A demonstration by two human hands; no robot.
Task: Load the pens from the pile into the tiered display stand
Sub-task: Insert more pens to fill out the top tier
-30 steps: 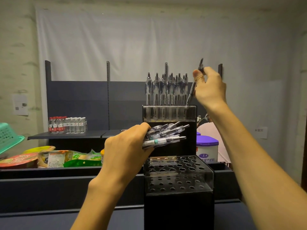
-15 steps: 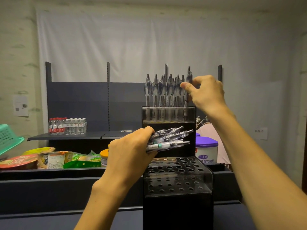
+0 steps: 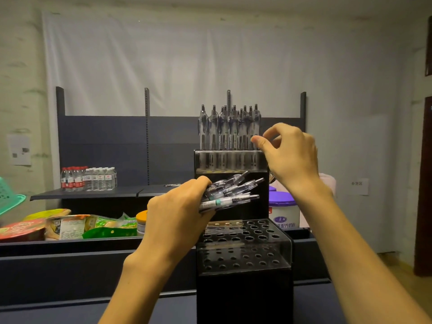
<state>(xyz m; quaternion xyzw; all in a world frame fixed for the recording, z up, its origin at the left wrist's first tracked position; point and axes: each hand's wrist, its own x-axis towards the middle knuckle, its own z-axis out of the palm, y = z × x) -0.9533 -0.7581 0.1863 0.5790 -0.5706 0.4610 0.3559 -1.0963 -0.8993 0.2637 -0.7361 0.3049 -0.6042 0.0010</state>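
Note:
A black tiered display stand (image 3: 243,291) stands in front of me. Its top tier (image 3: 230,160) holds several clear pens (image 3: 230,127) upright. The lower tier (image 3: 245,244) is a clear plate with many holes and no pens in it. My left hand (image 3: 177,213) is closed around a bundle of clear pens (image 3: 230,191), tips pointing right, just above the lower tier. My right hand (image 3: 289,155) hovers at the right end of the top tier, thumb and fingers apart, holding nothing.
Dark shelving runs across the room. Water bottles (image 3: 88,178) stand on the back shelf. Snack packets (image 3: 88,225) and a red bowl (image 3: 21,230) lie on the left. A green basket (image 3: 9,197) juts in from the left edge. A purple-lidded tub (image 3: 284,211) sits behind the stand.
My right hand lowered one pen into the right end of the top tier, let it go and drew back down and to the right. The left hand kept its bundle still.

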